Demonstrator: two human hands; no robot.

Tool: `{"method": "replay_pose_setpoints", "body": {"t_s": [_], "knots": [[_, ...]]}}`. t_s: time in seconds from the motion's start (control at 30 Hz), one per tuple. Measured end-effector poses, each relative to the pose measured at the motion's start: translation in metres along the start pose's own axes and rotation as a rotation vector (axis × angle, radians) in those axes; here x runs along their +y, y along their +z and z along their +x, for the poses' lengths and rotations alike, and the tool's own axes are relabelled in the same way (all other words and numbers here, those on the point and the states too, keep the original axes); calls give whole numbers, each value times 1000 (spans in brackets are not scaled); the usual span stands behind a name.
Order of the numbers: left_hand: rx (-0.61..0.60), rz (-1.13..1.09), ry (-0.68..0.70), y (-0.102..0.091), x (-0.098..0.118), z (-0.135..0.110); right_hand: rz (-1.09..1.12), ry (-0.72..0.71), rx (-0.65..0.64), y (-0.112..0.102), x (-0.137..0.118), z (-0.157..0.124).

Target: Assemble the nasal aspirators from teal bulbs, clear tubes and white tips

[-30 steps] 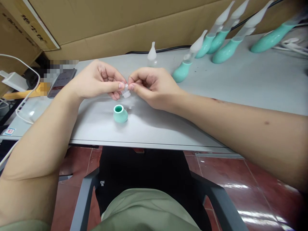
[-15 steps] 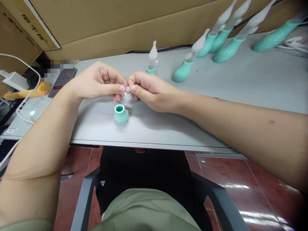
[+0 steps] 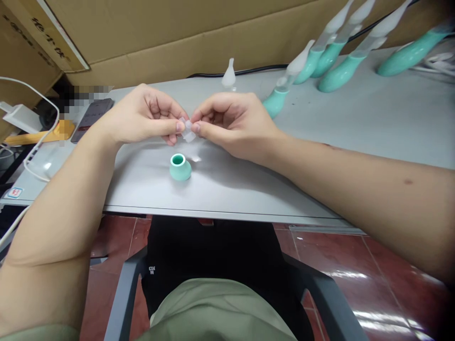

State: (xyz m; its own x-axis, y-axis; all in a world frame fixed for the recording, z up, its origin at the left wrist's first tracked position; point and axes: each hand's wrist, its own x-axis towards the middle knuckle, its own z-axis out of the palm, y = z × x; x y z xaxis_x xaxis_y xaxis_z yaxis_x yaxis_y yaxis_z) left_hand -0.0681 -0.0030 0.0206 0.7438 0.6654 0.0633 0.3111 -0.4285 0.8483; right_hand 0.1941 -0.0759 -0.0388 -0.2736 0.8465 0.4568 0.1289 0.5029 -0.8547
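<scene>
Between both hands is a small clear plastic connector (image 3: 188, 133), held just above the table. My left hand (image 3: 149, 116) is closed, pinching its left side with thumb and fingertips. From the right, my right hand (image 3: 234, 123) pinches the connector's upper right side between thumb and forefinger. Just below the hands a mint-green rubber bulb (image 3: 180, 169) stands on the table, its round opening facing up. Behind my right hand rises the white tip (image 3: 229, 75) of a nasal aspirator, its lower part hidden. Another green aspirator (image 3: 275, 102) leans beyond, partly covered by the hand.
Several assembled green aspirators (image 3: 341, 73) stand at the back right by the cardboard wall (image 3: 159, 33). A phone (image 3: 93, 118), a yellow-handled tool (image 3: 39, 137) and a white charger (image 3: 23, 118) with its cable lie at the left. The table's front edge (image 3: 227, 218) is near my lap.
My right hand has turned and risen slightly, its fingers shifting on the connector. The connector has tilted a little. My left hand stays nearly in place.
</scene>
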Motion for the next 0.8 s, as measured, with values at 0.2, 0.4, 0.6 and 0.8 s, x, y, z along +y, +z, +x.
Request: {"method": "replay_pose_setpoints", "body": {"t_s": [0.2, 0.4, 0.6, 0.8], "knots": [[-73, 38, -48, -3, -2, 1, 42, 51, -42, -2, 4, 3], [-86, 33, -45, -4, -2, 0, 159, 73, -247, -6, 9, 7], [-108, -6, -19, -4, -3, -2, 161, 96, -288, -3, 5, 4], [-79, 27, 7, -4, -2, -3, 222, 156, -327, -5, 9, 5]]}}
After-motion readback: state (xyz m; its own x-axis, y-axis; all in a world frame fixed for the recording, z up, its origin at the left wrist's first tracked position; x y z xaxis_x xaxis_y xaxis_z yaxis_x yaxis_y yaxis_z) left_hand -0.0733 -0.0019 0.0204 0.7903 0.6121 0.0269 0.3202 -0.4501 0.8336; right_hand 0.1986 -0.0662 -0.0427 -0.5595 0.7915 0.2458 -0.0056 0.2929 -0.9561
